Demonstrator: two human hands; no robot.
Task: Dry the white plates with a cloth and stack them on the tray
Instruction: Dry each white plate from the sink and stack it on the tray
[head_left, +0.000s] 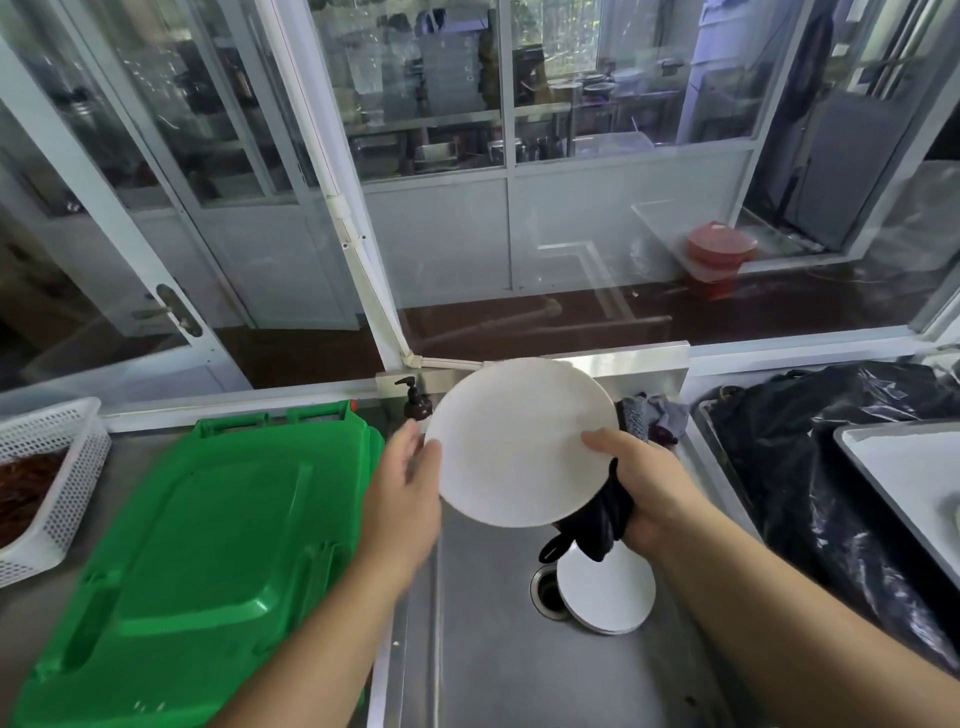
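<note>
I hold a white plate up above the steel sink, tilted toward me. My right hand grips its right rim, thumb on the face, with a black cloth bunched between palm and the plate's underside. My left hand is at the left rim with its fingers fairly straight, a little blurred. A second white plate lies in the sink beside the drain. A tray shows at the right edge, light grey with a raised rim.
A green plastic bin lid covers the counter to the left. A white perforated basket stands at far left. A dark pump bottle and a scrubber sit behind the sink. Black plastic sheeting lies at right.
</note>
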